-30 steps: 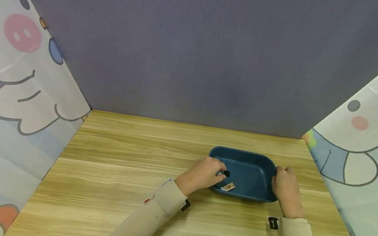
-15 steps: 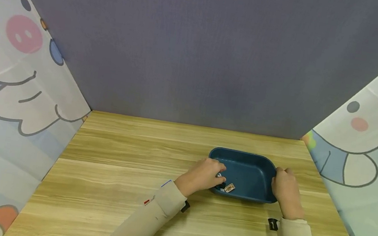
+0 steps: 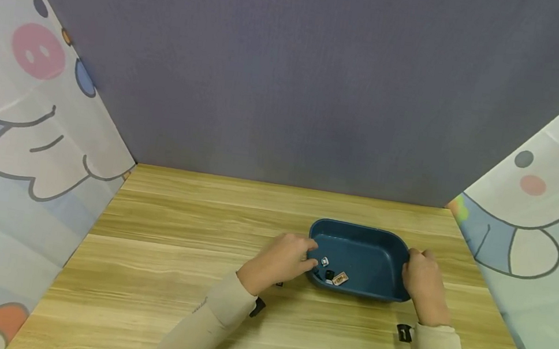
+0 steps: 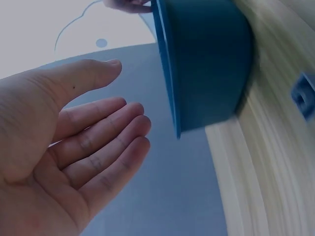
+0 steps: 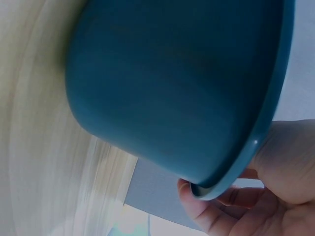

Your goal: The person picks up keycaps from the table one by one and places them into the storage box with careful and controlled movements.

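A dark blue plastic bin (image 3: 368, 261) stands on the table, right of the middle. My right hand (image 3: 425, 284) grips its right-hand rim; the right wrist view shows fingers hooked round the edge (image 5: 221, 182). At the left rim hovers my left hand (image 3: 279, 260), with nothing in it. In the left wrist view its fingers are relaxed, the thumb apart, beside the bin wall (image 4: 206, 69). On the bin floor, near its left front corner, lie a small white piece (image 3: 324, 261), a small black piece (image 3: 330, 274) and a tan tag with printing (image 3: 340, 278).
A small dark piece (image 3: 279, 283) lies on the wooden table (image 3: 189, 227), partly hidden under the left forearm; the left wrist view shows a small hollow blue piece (image 4: 303, 96) there. A grey panel (image 3: 291, 83) rises behind the table, with cartoon-printed sheets (image 3: 531, 211) at both sides.
My left hand has let go of the small black piece, which now lies in the bin, and has drawn back left past the rim. The right hand keeps its hold.
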{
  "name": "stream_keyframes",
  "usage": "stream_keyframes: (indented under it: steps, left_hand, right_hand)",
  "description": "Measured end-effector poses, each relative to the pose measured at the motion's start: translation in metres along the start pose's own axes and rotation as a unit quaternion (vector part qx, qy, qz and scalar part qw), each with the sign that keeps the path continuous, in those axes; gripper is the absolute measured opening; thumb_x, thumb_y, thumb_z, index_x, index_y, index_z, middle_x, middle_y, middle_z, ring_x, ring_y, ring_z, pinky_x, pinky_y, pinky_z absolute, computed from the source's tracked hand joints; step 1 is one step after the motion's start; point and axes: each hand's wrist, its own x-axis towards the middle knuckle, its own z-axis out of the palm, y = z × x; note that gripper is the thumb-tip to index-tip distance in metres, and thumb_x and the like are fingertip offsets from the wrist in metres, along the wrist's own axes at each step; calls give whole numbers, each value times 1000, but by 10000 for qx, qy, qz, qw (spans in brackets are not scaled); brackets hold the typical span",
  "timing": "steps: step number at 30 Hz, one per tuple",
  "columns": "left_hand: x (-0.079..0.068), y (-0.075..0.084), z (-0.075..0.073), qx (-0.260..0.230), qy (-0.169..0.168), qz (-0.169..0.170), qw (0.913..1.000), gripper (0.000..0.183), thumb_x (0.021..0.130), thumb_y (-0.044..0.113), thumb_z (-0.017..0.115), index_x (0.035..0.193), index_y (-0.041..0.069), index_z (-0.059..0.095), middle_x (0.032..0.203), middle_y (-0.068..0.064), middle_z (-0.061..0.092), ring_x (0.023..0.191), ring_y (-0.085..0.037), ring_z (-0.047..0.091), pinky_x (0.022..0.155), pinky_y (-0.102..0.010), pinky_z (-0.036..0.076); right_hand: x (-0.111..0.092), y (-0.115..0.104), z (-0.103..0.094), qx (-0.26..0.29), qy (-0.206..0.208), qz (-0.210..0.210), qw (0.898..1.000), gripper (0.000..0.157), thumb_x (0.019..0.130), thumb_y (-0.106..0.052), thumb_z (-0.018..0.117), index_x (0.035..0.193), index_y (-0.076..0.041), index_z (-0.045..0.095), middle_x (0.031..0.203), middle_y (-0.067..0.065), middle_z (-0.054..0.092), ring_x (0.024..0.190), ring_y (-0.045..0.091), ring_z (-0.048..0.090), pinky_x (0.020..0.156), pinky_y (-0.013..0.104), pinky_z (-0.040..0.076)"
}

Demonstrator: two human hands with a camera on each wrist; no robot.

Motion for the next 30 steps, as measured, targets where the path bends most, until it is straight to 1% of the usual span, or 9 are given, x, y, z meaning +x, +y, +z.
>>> stream_keyframes:
  steps: [3, 7, 11, 17, 21, 23, 25, 27, 30]
  left_hand:
    - [-11, -7, -6, 63, 151, -109, 9998, 33, 95, 29, 71, 121, 8, 72, 115, -4, 71, 97, -16, 69, 81, -28, 56]
    - [-28, -15, -14, 2, 204, -407, 9990, 33, 95, 28, 71, 121, 9, 72, 119, -7, 70, 105, -22, 68, 85, -36, 56]
    - [-48, -24, -19, -123, 249, -697, 9972, 34, 95, 29, 72, 122, 8, 72, 119, -9, 70, 107, -25, 67, 87, -39, 55]
    - [-79, -37, -20, -109, 500, -1050, 9931, 32, 91, 24, 76, 116, 4, 73, 113, -12, 71, 103, -27, 68, 85, -41, 56]
    - [-93, -42, -19, -173, 527, -1336, 9895, 32, 90, 22, 77, 115, 2, 73, 115, -16, 70, 106, -32, 67, 87, -45, 55]
    - [-98, -44, -17, -176, 553, -1405, 9884, 33, 89, 22, 78, 114, 0, 73, 115, -18, 69, 106, -35, 67, 86, -48, 55]
    - [-102, -45, -14, -48, 621, -1402, 9882, 33, 89, 23, 79, 111, -1, 73, 111, -19, 70, 102, -36, 68, 82, -47, 57]
    - [-106, -47, -10, 206, 702, -1381, 9877, 32, 87, 24, 80, 106, -1, 73, 103, -18, 71, 93, -34, 70, 76, -44, 58]
    - [-110, -48, -3, 583, 765, -1395, 9855, 27, 86, 26, 81, 90, 1, 72, 81, -8, 67, 69, -22, 66, 59, -34, 56]
  right_hand:
    - [-1, -1, -1, -1, 39, -39, 10000, 24, 87, 9, 61, 104, 26, 57, 89, 39, 53, 83, 51, 55, 69, 58, 52]
    - [-2, -1, 0, 34, 6, -26, 10000, 22, 87, 9, 61, 102, 25, 57, 88, 38, 53, 82, 51, 55, 68, 58, 52]
    - [-2, 1, 1, 29, 15, -29, 10000, 22, 87, 9, 62, 102, 24, 57, 87, 37, 53, 81, 50, 54, 68, 58, 52]
    - [-2, 1, 2, 16, 56, -57, 10000, 23, 87, 10, 63, 103, 25, 58, 88, 38, 53, 81, 51, 55, 67, 58, 52]
    - [-2, 1, 2, 18, 97, -69, 9999, 22, 86, 10, 63, 102, 25, 58, 87, 38, 53, 79, 51, 55, 67, 58, 52]
    - [-2, 1, 2, 26, 111, -79, 9999, 22, 86, 11, 62, 102, 25, 58, 87, 38, 53, 79, 51, 55, 67, 58, 52]
    - [-2, 1, 2, 42, 133, -99, 9999, 22, 86, 11, 62, 102, 25, 58, 87, 38, 53, 79, 51, 55, 66, 58, 52]
    - [-2, 1, 3, 55, 154, -117, 9998, 21, 86, 11, 61, 102, 25, 58, 87, 38, 53, 79, 51, 55, 66, 58, 52]
    - [-2, 2, 3, 55, 149, -103, 9998, 20, 86, 11, 62, 101, 24, 58, 86, 37, 52, 79, 51, 55, 66, 58, 52]
